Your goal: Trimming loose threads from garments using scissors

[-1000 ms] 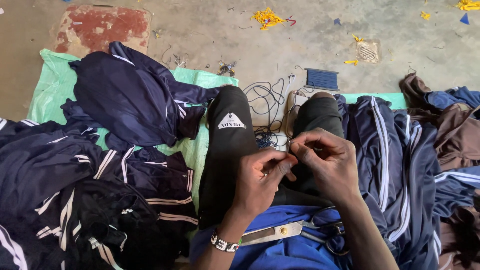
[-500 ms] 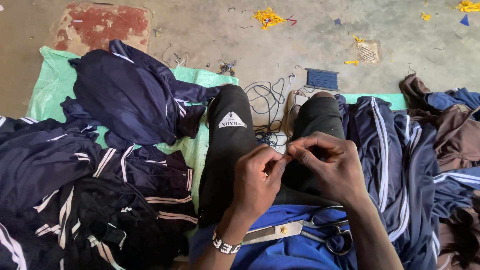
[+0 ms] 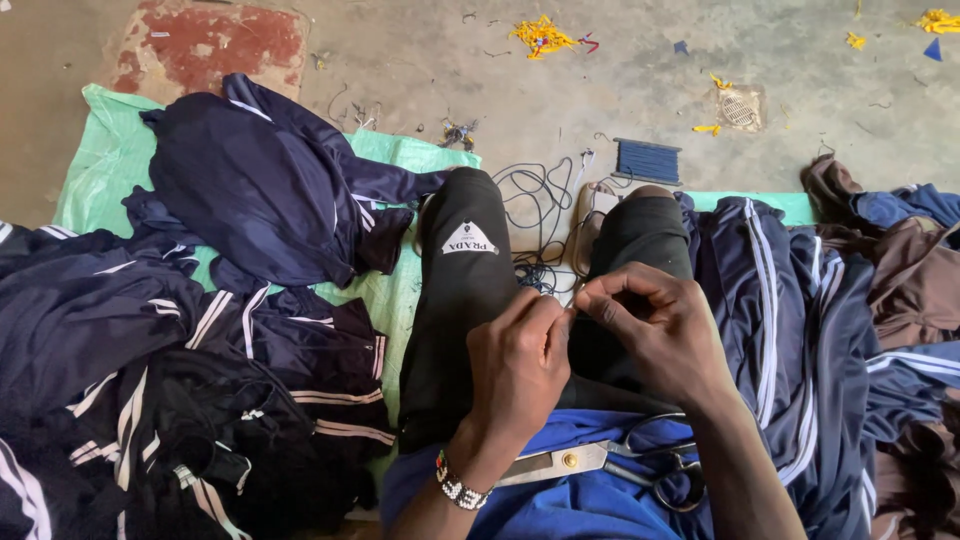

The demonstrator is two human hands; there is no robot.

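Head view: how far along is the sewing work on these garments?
Done cannot be told: navy striped garments lie heaped on one side, more on the other. In hand: left hand and right hand pinch something tiny together, scissors on the lap. Loose dark thread lies ahead.

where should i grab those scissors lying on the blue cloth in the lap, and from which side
Take the scissors by the dark handle loops, coming from the person's right. They lie flat across the blue cloth, blades pointing toward the left hand, loops toward the right forearm. The loops look partly tucked under that forearm, so it would likely have to lift first.
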